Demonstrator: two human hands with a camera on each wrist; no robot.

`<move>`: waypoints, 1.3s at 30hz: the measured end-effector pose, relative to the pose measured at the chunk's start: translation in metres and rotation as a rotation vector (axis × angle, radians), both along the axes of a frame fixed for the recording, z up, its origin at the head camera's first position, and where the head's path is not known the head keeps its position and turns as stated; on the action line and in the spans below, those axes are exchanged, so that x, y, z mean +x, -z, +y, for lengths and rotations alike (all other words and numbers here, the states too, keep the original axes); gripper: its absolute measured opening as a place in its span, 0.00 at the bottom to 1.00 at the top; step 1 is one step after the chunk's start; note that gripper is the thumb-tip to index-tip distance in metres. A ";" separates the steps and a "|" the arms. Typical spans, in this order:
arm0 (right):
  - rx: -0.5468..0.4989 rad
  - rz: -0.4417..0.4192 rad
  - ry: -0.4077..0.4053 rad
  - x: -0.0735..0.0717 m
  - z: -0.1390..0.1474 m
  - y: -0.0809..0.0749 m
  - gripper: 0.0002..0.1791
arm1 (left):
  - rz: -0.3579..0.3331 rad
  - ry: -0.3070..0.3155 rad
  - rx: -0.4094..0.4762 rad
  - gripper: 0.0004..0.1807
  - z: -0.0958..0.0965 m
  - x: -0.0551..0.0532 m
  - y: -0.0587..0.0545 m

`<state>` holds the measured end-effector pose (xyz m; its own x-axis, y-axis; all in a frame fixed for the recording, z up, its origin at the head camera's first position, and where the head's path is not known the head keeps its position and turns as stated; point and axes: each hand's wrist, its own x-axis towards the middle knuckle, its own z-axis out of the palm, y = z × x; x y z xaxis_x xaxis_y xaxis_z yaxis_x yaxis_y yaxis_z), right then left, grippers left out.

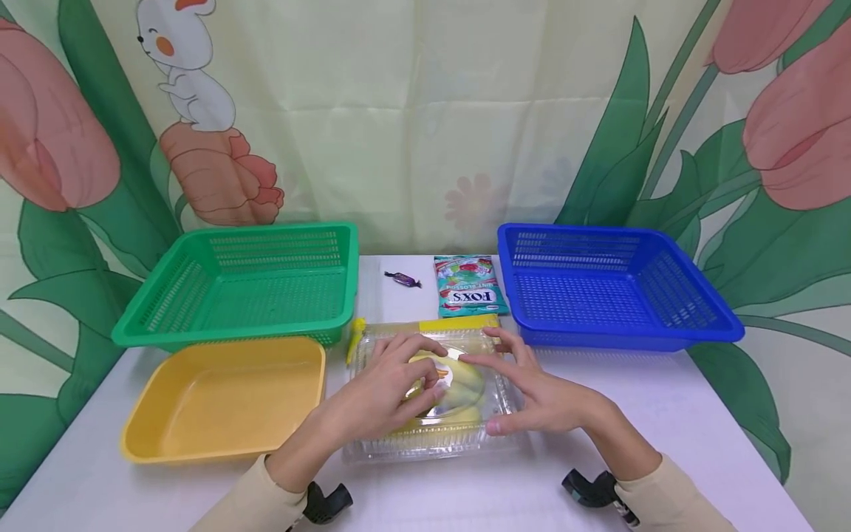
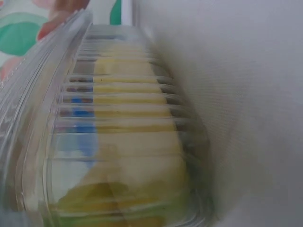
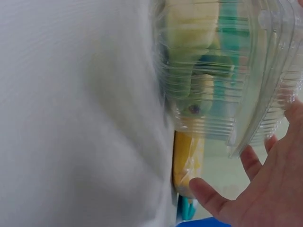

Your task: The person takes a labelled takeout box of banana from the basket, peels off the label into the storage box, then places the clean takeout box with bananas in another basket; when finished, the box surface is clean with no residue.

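A clear plastic clamshell box (image 1: pixel 432 443) lies on the table in front of me, with bananas (image 1: pixel 465 391) showing through its lid. In the left wrist view, the yellow bananas (image 2: pixel 132 123) fill the box behind its ribbed wall. My left hand (image 1: pixel 392 384) is over the lid, fingers bent, near a white sticker (image 1: pixel 442 374). At the box's right side is my right hand (image 1: pixel 548 395), fingers spread and thumb near the front right corner. The right wrist view shows its fingertips (image 3: pixel 250 161) right at the lid's rim.
Behind the box lies a yellow package (image 1: pixel 459 323). Farther back are a purple wrapped candy (image 1: pixel 403 279) and a teal Fox's candy bag (image 1: pixel 468 288). A green basket (image 1: pixel 239 331) and yellow tub (image 1: pixel 219 451) stand left, a blue basket (image 1: pixel 625 338) right.
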<state>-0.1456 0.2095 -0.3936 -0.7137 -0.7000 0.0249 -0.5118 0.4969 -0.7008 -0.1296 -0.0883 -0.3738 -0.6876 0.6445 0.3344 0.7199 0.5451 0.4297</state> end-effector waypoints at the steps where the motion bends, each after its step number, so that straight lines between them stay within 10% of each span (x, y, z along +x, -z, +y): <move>1: 0.001 -0.004 0.003 0.001 0.000 0.000 0.47 | 0.003 0.003 0.005 0.09 0.000 0.000 0.000; 39: 0.010 -0.004 0.006 0.000 -0.001 0.000 0.47 | -0.018 0.019 0.217 0.09 0.000 -0.004 0.006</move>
